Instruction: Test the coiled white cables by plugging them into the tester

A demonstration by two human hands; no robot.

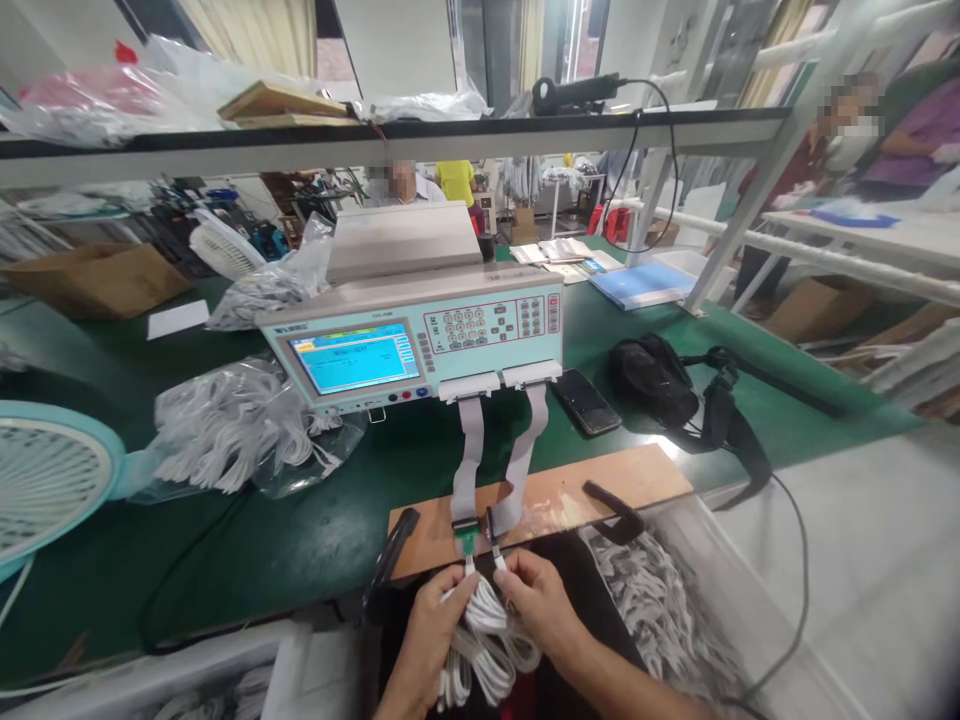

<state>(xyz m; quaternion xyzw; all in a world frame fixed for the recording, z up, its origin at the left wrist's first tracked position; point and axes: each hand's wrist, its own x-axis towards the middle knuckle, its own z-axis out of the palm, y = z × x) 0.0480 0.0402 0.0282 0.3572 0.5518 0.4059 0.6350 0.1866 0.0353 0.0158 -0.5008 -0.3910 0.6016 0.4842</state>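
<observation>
White coiled cable is gripped by both curled hands, left hand and right hand, at the wooden board's near edge.

At a green workbench, a person's left hand and right hand grip a coiled white cable, its plugs at connectors on ribbon leads from a teal tester, beside bagged cables.
</observation>
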